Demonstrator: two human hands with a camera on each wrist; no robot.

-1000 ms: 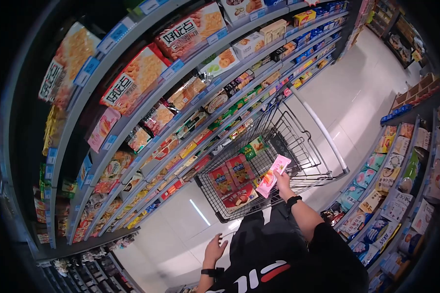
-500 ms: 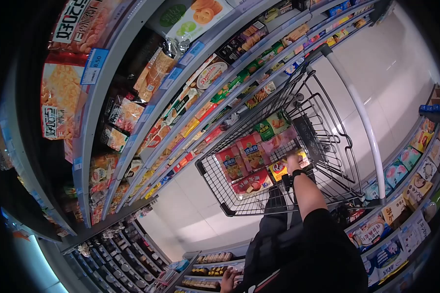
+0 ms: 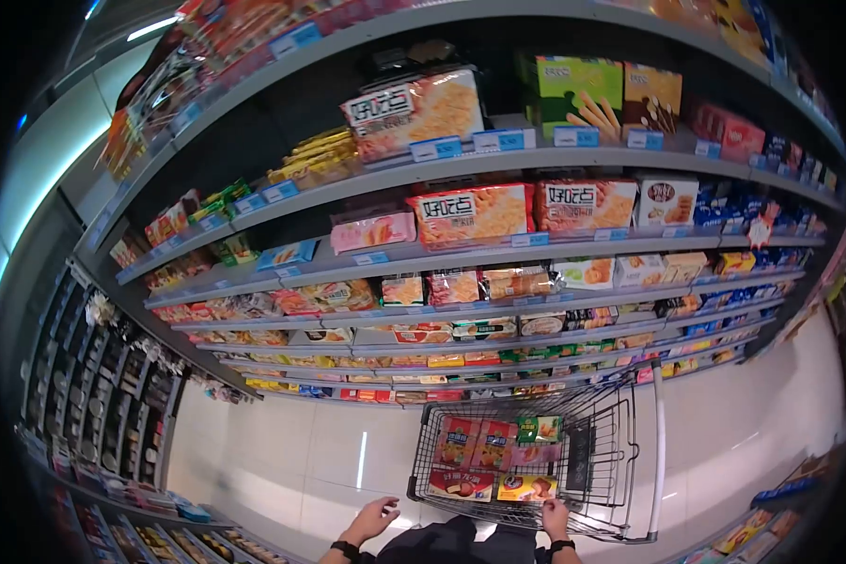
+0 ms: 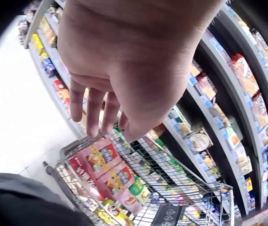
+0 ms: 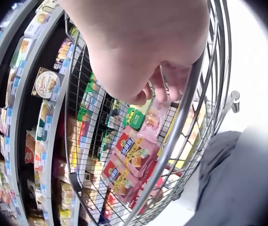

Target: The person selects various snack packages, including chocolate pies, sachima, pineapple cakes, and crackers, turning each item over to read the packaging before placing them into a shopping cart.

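My right hand [image 3: 555, 517] hovers at the near rim of the shopping cart [image 3: 656, 442], its fingers loosely bent and holding nothing. In the right wrist view those fingers [image 5: 158, 87] overlap the inside of the basket. My left hand [image 3: 370, 520] hangs left of the cart, relaxed, nothing in it; its fingers [image 4: 94, 110] point downward. In the basket lie a pink snack pack [image 3: 536, 454], a green pack [image 3: 539, 430], a yellow box [image 3: 526, 488], a red box [image 3: 461, 484] and two red packs, one left [image 3: 456, 442] and one right [image 3: 493, 444].
A long shelf unit [image 3: 301, 273] of snacks stands beyond the cart. On it are large cracker packs [image 3: 475, 214], another pink pack [image 3: 374, 231] and a green box [image 3: 578, 94]. Dark racks [image 3: 103, 395] stand at the left. Pale tiled floor [image 3: 282, 470] runs between the shelves and the cart.
The pink snack pack went from my right hand into the basket. My right hand then drew back to the near rim. The head view has swung up and round to face the shelves.
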